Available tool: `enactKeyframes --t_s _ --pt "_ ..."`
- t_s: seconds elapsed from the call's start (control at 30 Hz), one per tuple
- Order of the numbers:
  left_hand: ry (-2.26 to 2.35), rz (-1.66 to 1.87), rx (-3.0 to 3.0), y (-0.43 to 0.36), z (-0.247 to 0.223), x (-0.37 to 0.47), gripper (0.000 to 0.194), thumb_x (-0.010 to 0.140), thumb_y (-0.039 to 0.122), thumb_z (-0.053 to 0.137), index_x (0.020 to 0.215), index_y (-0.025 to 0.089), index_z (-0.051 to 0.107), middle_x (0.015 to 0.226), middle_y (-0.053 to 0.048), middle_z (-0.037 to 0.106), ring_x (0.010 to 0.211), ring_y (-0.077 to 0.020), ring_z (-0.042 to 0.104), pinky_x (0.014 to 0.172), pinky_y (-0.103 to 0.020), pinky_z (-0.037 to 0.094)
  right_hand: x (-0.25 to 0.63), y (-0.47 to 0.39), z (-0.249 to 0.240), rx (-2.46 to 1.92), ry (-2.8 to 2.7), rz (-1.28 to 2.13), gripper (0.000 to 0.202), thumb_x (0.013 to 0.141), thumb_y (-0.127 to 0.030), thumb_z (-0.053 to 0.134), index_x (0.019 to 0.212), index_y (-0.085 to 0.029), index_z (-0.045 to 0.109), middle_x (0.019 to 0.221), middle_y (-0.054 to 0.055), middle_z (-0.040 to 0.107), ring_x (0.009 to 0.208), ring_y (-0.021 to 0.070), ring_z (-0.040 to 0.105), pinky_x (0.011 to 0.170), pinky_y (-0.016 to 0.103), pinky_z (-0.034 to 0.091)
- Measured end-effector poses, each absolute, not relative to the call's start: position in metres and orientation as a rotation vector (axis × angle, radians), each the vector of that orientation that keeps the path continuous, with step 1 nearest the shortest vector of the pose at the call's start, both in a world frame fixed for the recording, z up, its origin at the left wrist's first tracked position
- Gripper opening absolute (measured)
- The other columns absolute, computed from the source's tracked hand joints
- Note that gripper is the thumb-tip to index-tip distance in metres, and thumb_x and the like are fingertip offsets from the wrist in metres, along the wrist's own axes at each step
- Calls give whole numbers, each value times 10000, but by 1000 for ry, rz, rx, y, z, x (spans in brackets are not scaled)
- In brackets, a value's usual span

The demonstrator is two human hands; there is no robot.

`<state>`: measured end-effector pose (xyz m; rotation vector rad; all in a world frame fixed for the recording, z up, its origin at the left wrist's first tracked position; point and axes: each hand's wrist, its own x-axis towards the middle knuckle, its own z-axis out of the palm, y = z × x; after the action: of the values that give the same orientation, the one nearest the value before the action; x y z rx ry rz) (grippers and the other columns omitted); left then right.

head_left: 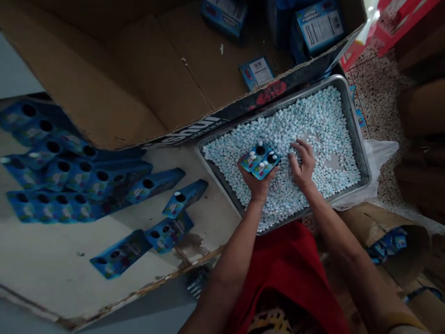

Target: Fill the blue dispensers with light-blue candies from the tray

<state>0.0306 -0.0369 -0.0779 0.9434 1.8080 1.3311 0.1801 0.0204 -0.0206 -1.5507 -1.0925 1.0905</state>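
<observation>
My left hand (257,183) is wrapped around two small blue boxes (260,160) held side by side above the tray. Each box has a dark round hole on its top face, with a few white pieces on and around it. Just to the right, my right hand (303,164) hovers over the candies with its fingers apart and slightly bent; nothing shows in it. Small white and pale blue candies (278,204) fill most of the metal tray (365,162), whose bottom shows in patches at the right.
Many blue boxes (62,185) with holes stand on the pale table (45,269) at the left. Behind the tray is a large open carton (139,79) with blue packs (318,28). Another carton (368,222) with blue packs stands at the lower right.
</observation>
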Motion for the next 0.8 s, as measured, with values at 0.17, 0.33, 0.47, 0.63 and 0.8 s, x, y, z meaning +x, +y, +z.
enactKeyframes --t_s 0.17,0.33,0.47,0.63,0.8 --pt "1720 1317 956 -24 -59 40 989 612 745 952 1352 293 477 1273 -81 690 1147 -294 738 1024 -534 625 160 9 -22 -1472 -219 1125 149 883 -394 731 883 -261 797 925 -14 807 970 170 757 960 328 632" --pt "1592 1245 1219 -28 -30 -8 918 586 660 1012 1295 291 560 1311 -118 716 1214 -336 739 1083 -561 606 177 13 4 -1114 203 1629 198 899 -408 702 789 -243 695 714 -20 748 621 147 676 570 266 598" --pt "1466 1069 1366 -34 -21 -37 906 602 621 1016 1324 296 574 1370 -142 703 1328 -369 701 1154 -622 566 166 14 49 -960 -41 1733 223 879 -470 770 862 -256 713 789 -10 757 716 162 722 664 301 645" --pt "1430 995 1473 -42 -19 -50 952 643 554 1015 1426 326 524 1405 -124 694 1324 -346 710 1147 -608 575 129 21 74 -1009 -269 1707 349 818 -610 751 787 -271 675 780 29 705 924 270 751 919 477 654" --pt "1520 941 1494 -38 -11 -56 1030 617 573 1027 1445 251 507 1420 -146 657 1359 -347 672 1175 -538 551 112 28 75 -1052 -391 1598 405 878 -631 626 700 -267 637 882 47 698 870 235 702 968 457 606"
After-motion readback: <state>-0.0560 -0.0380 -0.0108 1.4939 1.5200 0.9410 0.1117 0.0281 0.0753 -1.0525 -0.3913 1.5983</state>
